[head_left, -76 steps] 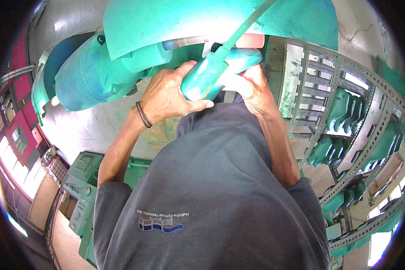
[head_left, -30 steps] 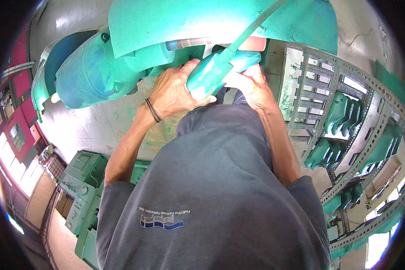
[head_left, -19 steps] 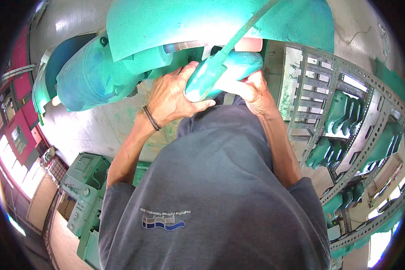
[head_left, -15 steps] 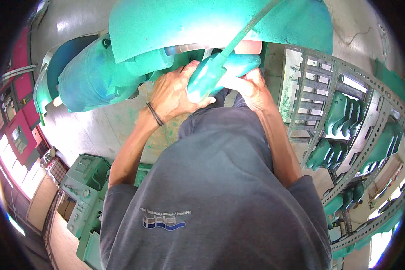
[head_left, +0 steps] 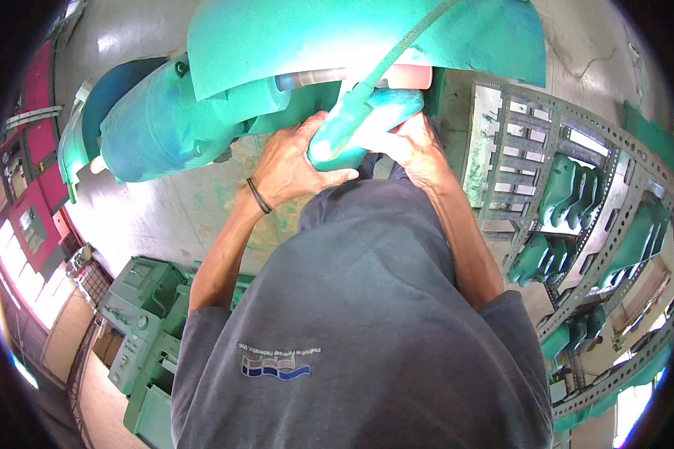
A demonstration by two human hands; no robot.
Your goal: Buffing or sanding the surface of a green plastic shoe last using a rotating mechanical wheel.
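Left hand [head_left: 286, 166] has dipped slightly; it and the right hand [head_left: 421, 153] grasp opposite ends of a green piece [head_left: 401, 105], probably stiff, smooth, best held there.

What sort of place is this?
Probably a workshop or small factory floor: a big green machine hood beside a motor-like cylinder, a perforated metal rack holding rows of similar green pieces, and a green cabinet with knobs at lower left.
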